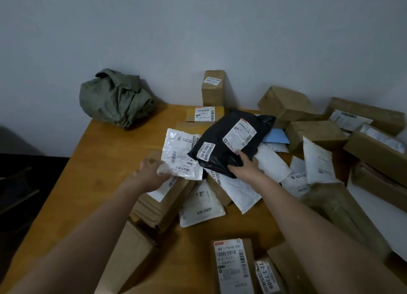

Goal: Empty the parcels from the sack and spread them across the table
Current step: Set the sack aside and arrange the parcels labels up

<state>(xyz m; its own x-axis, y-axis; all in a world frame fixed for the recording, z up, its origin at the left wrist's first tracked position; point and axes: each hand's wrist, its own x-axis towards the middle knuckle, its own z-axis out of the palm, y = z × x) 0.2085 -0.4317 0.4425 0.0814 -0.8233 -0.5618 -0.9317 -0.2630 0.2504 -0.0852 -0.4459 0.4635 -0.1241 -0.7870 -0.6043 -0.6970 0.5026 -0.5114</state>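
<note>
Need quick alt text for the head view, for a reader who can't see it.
The left hand grips a white mailer and the right hand a black mailer above scattered parcels on a wooden table; a crumpled green sack sits far left.

A wooden table [231,227] carries a crumpled green sack [115,98] at ten o'clock, brown boxes [315,132] from twelve round to three, white mailers [201,205] at centre and labelled boxes [233,265] at six.
</note>
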